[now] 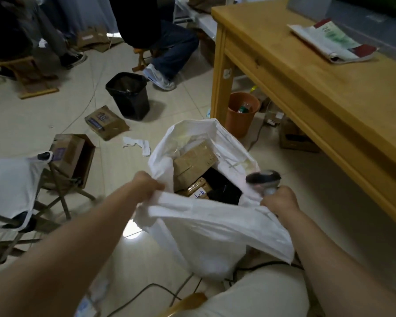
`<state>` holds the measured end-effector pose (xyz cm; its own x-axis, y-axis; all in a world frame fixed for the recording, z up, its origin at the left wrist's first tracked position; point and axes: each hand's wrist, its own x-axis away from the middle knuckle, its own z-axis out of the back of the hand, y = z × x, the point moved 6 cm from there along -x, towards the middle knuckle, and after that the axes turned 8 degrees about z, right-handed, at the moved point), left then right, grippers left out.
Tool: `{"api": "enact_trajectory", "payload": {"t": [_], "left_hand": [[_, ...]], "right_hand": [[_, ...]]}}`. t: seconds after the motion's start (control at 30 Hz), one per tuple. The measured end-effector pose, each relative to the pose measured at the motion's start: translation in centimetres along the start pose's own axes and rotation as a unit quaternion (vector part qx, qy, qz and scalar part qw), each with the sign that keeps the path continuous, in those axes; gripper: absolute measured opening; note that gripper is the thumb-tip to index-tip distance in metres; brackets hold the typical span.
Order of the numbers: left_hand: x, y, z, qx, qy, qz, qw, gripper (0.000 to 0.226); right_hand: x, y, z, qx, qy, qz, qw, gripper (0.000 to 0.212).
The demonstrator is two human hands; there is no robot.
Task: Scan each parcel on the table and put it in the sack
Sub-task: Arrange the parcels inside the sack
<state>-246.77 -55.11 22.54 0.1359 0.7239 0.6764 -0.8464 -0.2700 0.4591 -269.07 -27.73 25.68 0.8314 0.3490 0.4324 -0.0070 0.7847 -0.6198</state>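
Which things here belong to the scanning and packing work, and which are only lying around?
For the job: white sack, held open by left hand and right hand; scanner in the right hand; brown parcels inside the sack; table, with a flat packet, perhaps a parcel.
Lying about: black bin, orange bin, open carton, flattened box, paper scrap.
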Motion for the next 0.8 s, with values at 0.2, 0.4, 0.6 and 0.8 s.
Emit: {"api": "enact_trajectory", "payload": {"t": [0.2,0.4,0.6,0.8], "left_hand": [[3.5,6.2,7.1,0.216,0.028,-0.104,0.970,0.046],[4.7,2.2,9.2,0.261,0.027,-0.136,0.955,0.017],[2.3,-5.9,4.3,-0.084,0.013,0.009,0.996,0.033],[4.7,4.9,7.1,0.146,0.059,-0.115,0.981,0.046]], "right_hand": [[2.0,-11.1,7.3,-0.249,0.109,0.139,0.952,0.043],[3.3,-9.5,6.6,-0.266,0.083,0.135,0.951,0.032],[3.2,-0.4,0.2,-0.157,0.026,-0.009,0.987,0.022],[2.7,-8.0,5.7,-0.292,0.154,0.036,0.943,0.052]]}}
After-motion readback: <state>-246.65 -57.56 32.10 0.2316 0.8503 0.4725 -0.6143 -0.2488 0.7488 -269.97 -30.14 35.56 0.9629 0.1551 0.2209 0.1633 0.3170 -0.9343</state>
